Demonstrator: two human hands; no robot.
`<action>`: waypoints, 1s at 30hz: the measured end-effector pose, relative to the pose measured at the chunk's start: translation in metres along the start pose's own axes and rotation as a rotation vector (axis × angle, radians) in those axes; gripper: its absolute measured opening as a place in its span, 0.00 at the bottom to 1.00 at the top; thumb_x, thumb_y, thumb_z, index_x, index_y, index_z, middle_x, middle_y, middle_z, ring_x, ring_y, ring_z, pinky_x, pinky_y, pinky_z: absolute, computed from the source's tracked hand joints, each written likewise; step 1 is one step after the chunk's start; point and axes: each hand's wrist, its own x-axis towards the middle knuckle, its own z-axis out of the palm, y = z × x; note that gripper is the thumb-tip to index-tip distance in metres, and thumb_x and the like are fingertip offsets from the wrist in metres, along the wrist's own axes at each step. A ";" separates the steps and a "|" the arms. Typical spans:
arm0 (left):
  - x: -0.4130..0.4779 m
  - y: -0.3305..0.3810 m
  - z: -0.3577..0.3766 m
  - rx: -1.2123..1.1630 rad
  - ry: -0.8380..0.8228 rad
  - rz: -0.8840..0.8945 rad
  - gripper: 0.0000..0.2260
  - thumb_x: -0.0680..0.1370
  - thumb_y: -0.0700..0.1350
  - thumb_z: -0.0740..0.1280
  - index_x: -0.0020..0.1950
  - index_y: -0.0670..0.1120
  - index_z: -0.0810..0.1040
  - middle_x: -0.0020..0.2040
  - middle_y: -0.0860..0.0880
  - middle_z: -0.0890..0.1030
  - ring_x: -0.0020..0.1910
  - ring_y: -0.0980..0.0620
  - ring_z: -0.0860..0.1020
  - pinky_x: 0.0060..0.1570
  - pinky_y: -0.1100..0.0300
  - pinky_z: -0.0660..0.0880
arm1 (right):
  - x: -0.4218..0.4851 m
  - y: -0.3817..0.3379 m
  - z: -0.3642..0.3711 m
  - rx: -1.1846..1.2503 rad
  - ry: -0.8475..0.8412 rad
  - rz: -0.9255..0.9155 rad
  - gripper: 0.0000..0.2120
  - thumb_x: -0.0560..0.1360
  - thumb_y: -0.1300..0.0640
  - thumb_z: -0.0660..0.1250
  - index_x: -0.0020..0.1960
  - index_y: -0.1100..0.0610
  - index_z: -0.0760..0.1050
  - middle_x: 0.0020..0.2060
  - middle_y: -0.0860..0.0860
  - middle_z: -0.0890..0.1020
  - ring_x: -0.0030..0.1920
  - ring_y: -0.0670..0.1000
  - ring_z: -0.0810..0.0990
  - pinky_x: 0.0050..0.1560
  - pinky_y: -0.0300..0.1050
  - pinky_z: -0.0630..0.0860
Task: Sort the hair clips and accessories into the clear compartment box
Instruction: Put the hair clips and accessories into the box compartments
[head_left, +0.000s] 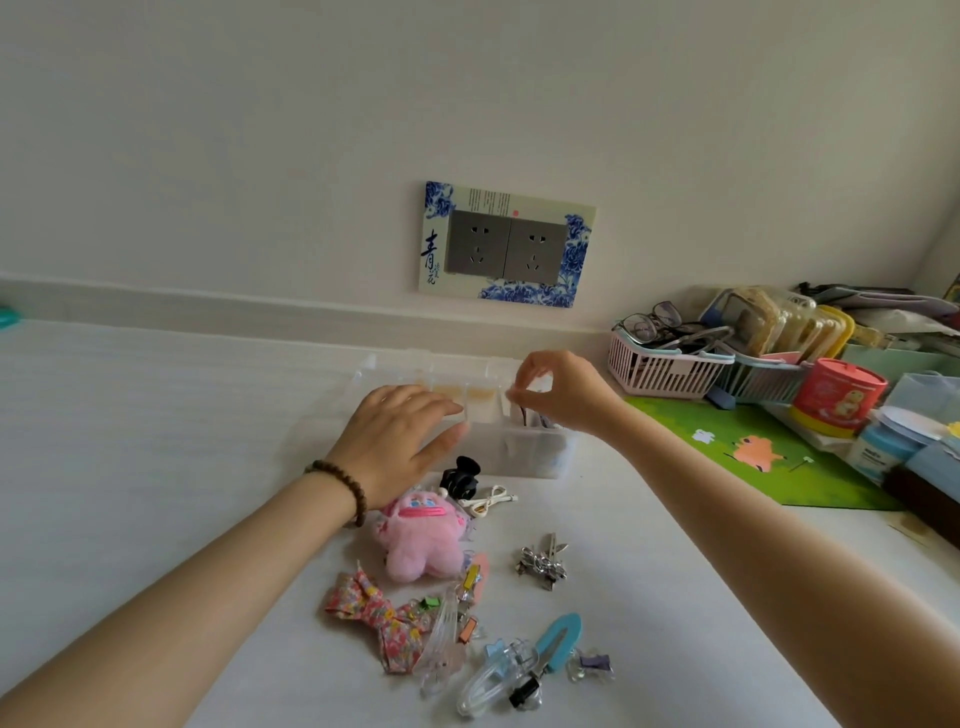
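The clear compartment box (540, 457) stands on the white table by the wall. My left hand (400, 441), with a bead bracelet on the wrist, rests flat on the box's left side, fingers spread. My right hand (561, 389) hovers over the right compartment, fingertips pinched on a thin dark hair clip (522, 410). In front of the box lie a black claw clip (460, 480), a white cord (488, 501), a pink plush (421, 540), a floral bow (379, 618), a silver clip cluster (543, 561), a blue snap clip (558, 642) and several clear clips (488, 675).
A pink basket (670, 371) with glasses and a blue basket (763, 382) stand at the right, beside a red tin (836, 400), jars and a green mat (753, 457). A double wall socket (506, 244) is behind the box.
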 end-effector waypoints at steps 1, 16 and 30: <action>0.000 0.000 0.000 -0.002 0.001 0.001 0.37 0.70 0.69 0.33 0.66 0.54 0.69 0.67 0.55 0.72 0.68 0.54 0.65 0.67 0.57 0.54 | -0.001 0.002 0.001 -0.032 0.023 -0.010 0.06 0.71 0.52 0.70 0.45 0.54 0.77 0.45 0.48 0.81 0.50 0.49 0.77 0.58 0.52 0.72; -0.003 0.000 -0.010 -0.145 -0.014 0.008 0.37 0.71 0.69 0.36 0.65 0.52 0.70 0.66 0.54 0.72 0.66 0.56 0.65 0.65 0.61 0.55 | -0.002 -0.002 -0.005 -0.378 -0.184 -0.105 0.13 0.78 0.47 0.58 0.55 0.49 0.78 0.50 0.46 0.83 0.59 0.48 0.77 0.73 0.58 0.38; -0.063 0.003 -0.056 -0.404 -0.218 -0.028 0.25 0.62 0.71 0.65 0.55 0.62 0.75 0.51 0.66 0.76 0.51 0.66 0.73 0.51 0.68 0.69 | -0.085 -0.069 -0.005 0.099 -0.337 -0.168 0.13 0.75 0.49 0.64 0.54 0.54 0.79 0.47 0.46 0.83 0.42 0.39 0.79 0.45 0.28 0.76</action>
